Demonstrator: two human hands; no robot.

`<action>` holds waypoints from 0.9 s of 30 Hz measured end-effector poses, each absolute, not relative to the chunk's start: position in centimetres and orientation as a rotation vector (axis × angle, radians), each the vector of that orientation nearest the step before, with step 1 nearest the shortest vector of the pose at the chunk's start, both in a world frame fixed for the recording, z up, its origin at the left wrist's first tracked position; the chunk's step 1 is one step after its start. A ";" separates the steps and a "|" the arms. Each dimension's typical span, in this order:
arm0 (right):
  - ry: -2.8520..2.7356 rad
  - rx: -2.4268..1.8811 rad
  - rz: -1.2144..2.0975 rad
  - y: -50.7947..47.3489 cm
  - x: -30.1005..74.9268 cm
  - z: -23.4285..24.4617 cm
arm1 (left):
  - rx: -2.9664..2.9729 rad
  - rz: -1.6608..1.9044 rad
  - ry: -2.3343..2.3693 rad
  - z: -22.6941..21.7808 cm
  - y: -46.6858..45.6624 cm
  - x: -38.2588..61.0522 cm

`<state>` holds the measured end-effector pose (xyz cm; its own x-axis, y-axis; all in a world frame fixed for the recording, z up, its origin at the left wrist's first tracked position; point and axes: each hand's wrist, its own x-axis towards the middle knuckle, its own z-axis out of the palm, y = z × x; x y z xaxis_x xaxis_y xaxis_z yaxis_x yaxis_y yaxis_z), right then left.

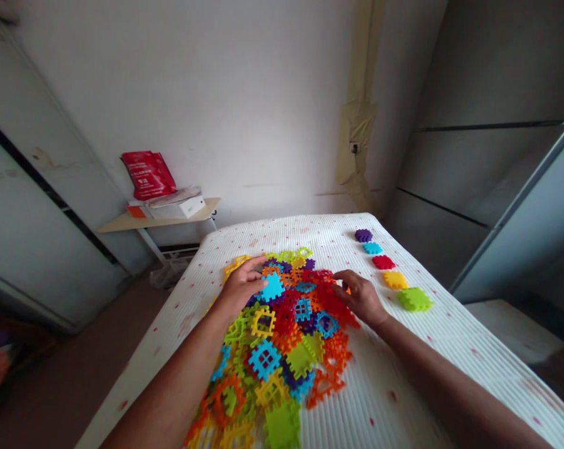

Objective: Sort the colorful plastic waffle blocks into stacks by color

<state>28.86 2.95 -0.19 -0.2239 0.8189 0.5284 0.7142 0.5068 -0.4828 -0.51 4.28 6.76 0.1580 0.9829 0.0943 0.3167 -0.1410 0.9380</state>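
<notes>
Over the left side of a heap of plastic tiles [265,360] that reaches to the near edge of the surface [179,368], the left hand [242,284] is spread, a fingertip at a solid blue tile [272,286]. The right hand [359,296] is curled at red tiles [336,300], its grip impossible to tell. Purple [363,236], blue [372,248], red [383,262], yellow [395,280] and green stacks [415,299] line the surface's right edge towards the far corner.

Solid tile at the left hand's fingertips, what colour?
Light blue tile; shows best in the head view, the only one here.
</notes>
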 end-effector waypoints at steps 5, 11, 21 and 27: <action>-2.130 -0.946 0.097 1.3 23.5 3.5 | 1.502 1.021 1.271 6.7 4.1 1.9; -2.391 -1.071 -0.085 1.6 20.9 4.9 | 1.410 0.960 1.185 6.7 4.0 3.4; -2.414 -1.204 0.075 6.2 27.4 6.2 | 1.461 0.990 1.211 7.2 4.5 3.6; -2.178 -1.877 0.006 14.0 39.6 6.4 | 1.405 1.138 1.353 7.5 5.2 -1.6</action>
<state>39.57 14.03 6.40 -0.1273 0.9722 0.1967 0.9711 0.1625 -0.1750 -1.61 5.19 7.45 -0.0016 0.9988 0.0494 0.2196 -0.0478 0.9744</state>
